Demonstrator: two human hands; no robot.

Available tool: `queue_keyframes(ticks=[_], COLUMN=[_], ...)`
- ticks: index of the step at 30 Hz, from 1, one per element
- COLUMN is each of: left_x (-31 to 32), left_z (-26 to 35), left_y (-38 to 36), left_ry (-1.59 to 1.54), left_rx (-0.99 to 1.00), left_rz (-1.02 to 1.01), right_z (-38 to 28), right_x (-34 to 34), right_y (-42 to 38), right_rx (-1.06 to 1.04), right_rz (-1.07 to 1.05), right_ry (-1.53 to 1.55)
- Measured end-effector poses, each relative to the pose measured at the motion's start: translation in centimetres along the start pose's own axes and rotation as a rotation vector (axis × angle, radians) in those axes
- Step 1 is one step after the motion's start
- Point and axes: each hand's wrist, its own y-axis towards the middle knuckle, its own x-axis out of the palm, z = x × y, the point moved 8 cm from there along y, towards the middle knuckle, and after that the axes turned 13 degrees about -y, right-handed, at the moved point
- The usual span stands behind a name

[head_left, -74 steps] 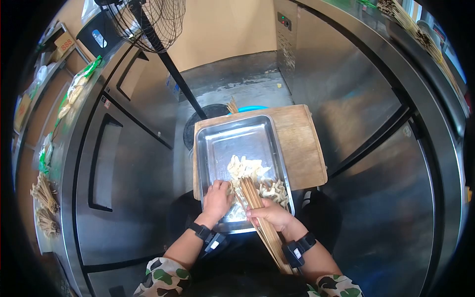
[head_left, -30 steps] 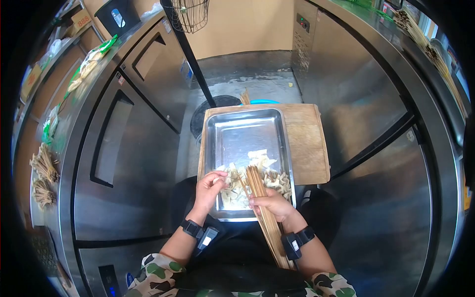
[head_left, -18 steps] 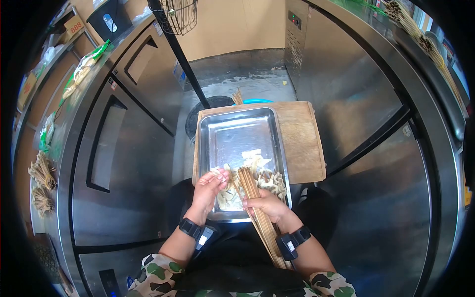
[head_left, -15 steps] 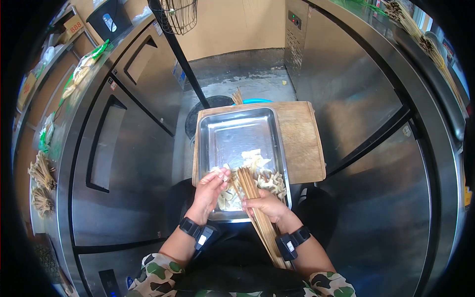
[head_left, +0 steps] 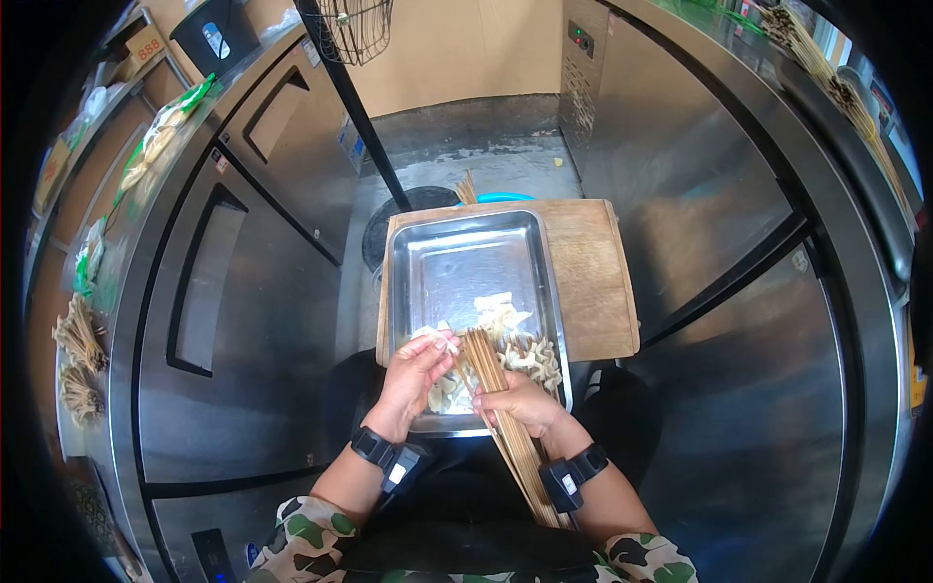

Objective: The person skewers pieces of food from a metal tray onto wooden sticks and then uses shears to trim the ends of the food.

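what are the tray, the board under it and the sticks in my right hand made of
Tray: shiny metal, likely stainless steel; it throws bright reflections.
Board: light brown wood, fairly matt, with visible grain.
Sticks: thin, straight and tan, probably bamboo, though another wood is possible.

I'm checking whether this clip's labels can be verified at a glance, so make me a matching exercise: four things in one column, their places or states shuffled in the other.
Things
1. Metal tray
2. Bundle of sticks
3. Left hand
4. Black container

Places or states
A. Gripped by the right hand
B. At the upper left of the view
C. Lying on the wooden board
D. Pinching a pale piece

Right pairs: 1-C, 2-A, 3-D, 4-B.
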Motion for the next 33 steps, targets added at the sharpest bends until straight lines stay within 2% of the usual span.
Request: queue_keyframes(ticks=[8, 21, 28, 33], left_x=[0.6, 0.7, 0.9, 1.3], left_z=[0.4, -1.0, -1.8, -0.5], left_y=[-0.5, -1.9, -2.5, -1.8], left_ry=[0.171, 0.147, 0.169, 0.273], left_rx=[0.012, -0.006, 0.013, 0.191], left_rz=[-0.031, 0.010, -0.032, -0.032], right_z=[0.0, 0.3, -0.1, -0.1], right_x=[0.0, -0.3, 0.0, 0.1], right_y=[0.0, 0.0, -0.2, -0.4], right_rx=[-0.002, -0.035, -0.033, -0.003], right_rz=[0.011, 0.011, 0.004, 0.001], right_ry=[0.017, 0.018, 0.049, 0.061])
